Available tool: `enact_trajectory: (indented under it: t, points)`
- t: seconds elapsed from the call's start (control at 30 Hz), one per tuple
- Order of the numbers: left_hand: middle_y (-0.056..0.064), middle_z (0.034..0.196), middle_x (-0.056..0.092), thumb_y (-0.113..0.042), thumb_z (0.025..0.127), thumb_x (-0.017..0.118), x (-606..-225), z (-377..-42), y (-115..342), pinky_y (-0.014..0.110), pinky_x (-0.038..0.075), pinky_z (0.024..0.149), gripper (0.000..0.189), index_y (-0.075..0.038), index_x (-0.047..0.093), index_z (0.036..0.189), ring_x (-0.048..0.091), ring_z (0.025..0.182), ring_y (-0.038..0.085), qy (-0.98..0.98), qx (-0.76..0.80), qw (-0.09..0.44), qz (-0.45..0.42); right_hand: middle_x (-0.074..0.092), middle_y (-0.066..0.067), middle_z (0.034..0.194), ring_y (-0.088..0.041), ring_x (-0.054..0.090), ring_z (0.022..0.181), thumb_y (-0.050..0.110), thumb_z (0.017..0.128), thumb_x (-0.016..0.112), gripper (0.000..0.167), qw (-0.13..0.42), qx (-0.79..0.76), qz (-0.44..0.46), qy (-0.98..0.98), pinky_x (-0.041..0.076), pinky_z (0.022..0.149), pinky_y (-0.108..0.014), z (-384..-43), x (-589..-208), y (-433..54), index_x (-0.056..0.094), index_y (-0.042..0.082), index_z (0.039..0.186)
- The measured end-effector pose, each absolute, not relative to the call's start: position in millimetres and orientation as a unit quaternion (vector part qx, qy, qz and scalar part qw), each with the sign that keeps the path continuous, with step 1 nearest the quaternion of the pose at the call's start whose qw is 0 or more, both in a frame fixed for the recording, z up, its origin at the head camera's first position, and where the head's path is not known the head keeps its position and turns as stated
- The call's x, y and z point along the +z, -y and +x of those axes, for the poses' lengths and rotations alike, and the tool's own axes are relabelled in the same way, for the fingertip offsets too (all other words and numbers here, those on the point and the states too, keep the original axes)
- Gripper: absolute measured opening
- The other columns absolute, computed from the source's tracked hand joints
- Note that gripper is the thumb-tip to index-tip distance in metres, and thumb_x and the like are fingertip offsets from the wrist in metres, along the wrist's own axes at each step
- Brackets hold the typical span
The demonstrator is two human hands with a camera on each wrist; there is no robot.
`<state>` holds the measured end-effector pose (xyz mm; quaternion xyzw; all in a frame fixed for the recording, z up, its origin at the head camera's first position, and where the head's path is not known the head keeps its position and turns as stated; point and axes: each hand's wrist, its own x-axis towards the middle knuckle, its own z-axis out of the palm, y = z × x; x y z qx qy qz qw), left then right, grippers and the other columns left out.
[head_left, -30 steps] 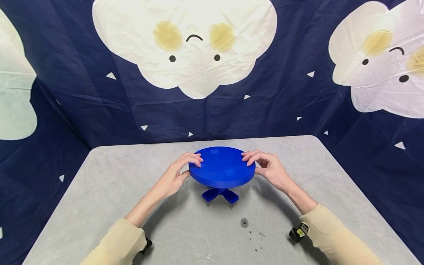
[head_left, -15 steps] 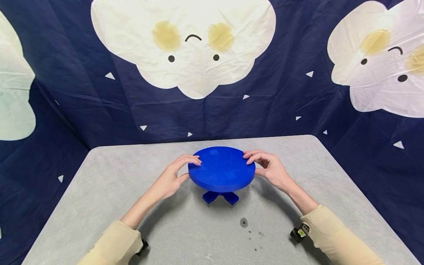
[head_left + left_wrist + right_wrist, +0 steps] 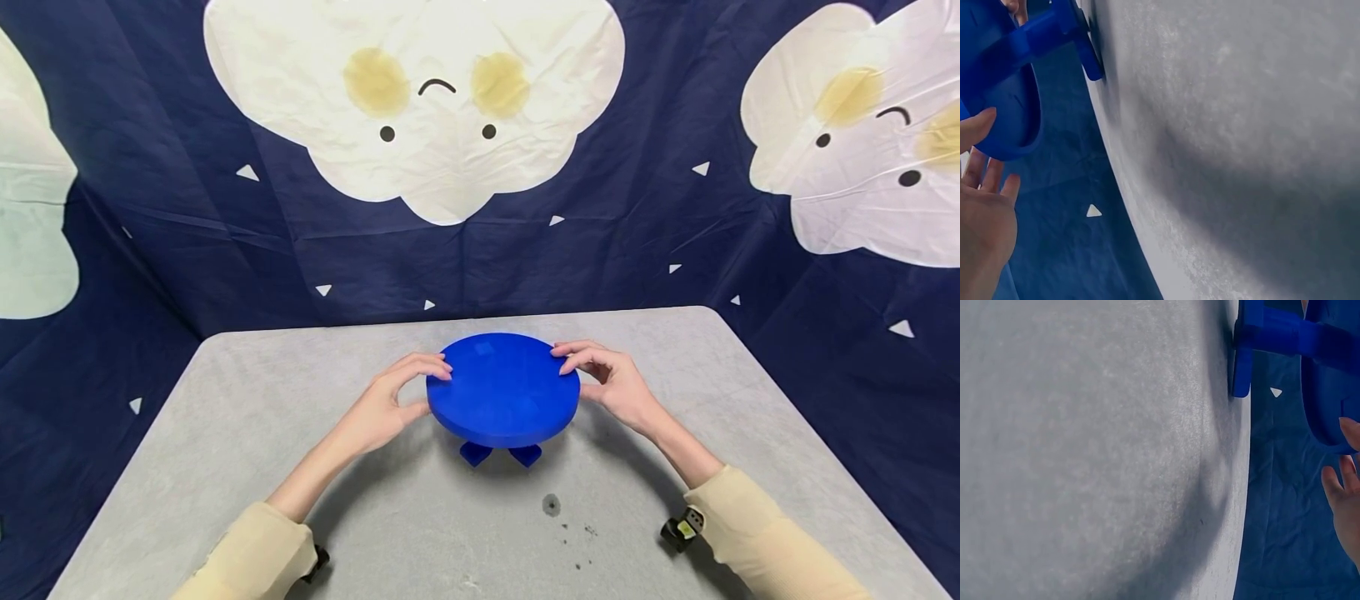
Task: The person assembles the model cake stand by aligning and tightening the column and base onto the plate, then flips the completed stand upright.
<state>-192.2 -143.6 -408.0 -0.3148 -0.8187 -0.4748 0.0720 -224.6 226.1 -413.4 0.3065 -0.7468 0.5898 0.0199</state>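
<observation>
A small blue pedestal table [image 3: 504, 387] with a round top stands on the grey worktop, the front of its top tipped towards me. Two splayed feet [image 3: 476, 454] peek out below the front rim. My left hand [image 3: 382, 407] holds the left rim, fingertips on top and thumb lower at the side. On the opposite rim my right hand [image 3: 618, 387] has the same kind of hold. Both wrist views show the underside of the round top and the pedestal column [image 3: 1038, 34], its foot [image 3: 1242, 369] against the worktop.
The grey worktop [image 3: 420, 533] has a dark round spot [image 3: 551, 505] and smaller specks near the front. Navy cloth [image 3: 390, 258] with white clouds and triangles hangs behind and at both sides. A black wrist device [image 3: 681, 528] sits under the right sleeve.
The round top has tipped further towards me, its front rim lowering to cover the column and more of the feet. The left fingertips have slid slightly outward; the right hand barely moves.
</observation>
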Motion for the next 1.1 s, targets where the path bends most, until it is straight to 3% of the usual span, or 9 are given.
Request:
enact_trajectory:
  t: [0.23,0.47,0.53,0.8,1.1]
  points:
    - [0.002,0.144,0.062,0.0,0.084,0.081,-408.1,-188.1,146.2,0.017,0.036,0.118,0.047,-0.023,0.07,0.124,0.052,0.142,0.021,0.829,-0.459,0.072,-0.31,0.065,-0.026,0.133,-0.01,0.06,0.131,-0.01,0.083,0.078,0.024,0.024,0.571,0.306,0.761,0.048,0.11,-0.017,-222.3,-415.1,-229.3,0.072,0.001,0.103]
    - [0.003,0.147,0.06,-0.004,0.082,0.084,-410.5,-187.3,146.6,0.044,0.041,0.121,0.054,-0.025,0.068,0.129,0.049,0.146,0.023,0.843,-0.432,0.076,-0.311,0.062,-0.023,0.138,-0.01,0.059,0.131,-0.012,0.081,0.079,0.03,0.025,0.56,0.312,0.767,0.049,0.11,-0.018,-219.3,-416.1,-232.7,0.073,0.003,0.106]
    - [0.003,0.147,0.06,-0.007,0.082,0.086,-411.4,-187.5,147.1,0.044,0.041,0.121,0.055,-0.025,0.068,0.13,0.048,0.146,0.023,0.845,-0.427,0.076,-0.313,0.062,-0.023,0.139,-0.01,0.059,0.132,-0.012,0.08,0.079,0.031,0.024,0.559,0.313,0.768,0.049,0.11,-0.018,-218.4,-416.2,-233.4,0.073,0.003,0.106]
    - [0.002,0.148,0.059,-0.005,0.079,0.087,-413.2,-184.3,147.8,0.019,0.035,0.121,0.062,-0.025,0.066,0.133,0.048,0.145,0.021,0.845,-0.42,0.078,-0.32,0.059,-0.02,0.145,-0.009,0.056,0.135,-0.015,0.079,0.078,0.035,0.013,0.551,0.317,0.772,0.048,0.112,-0.018,-216.1,-417.3,-234.8,0.074,0.005,0.107]
    - [-0.001,0.148,0.059,-0.004,0.076,0.089,-415.4,-181.6,146.6,0.027,0.039,0.12,0.067,-0.026,0.066,0.134,0.048,0.145,0.019,0.853,-0.401,0.088,-0.322,0.056,-0.021,0.147,-0.011,0.055,0.138,-0.013,0.077,0.081,0.041,0.009,0.543,0.33,0.772,0.047,0.112,-0.018,-216.2,-417.0,-235.9,0.073,0.004,0.114]
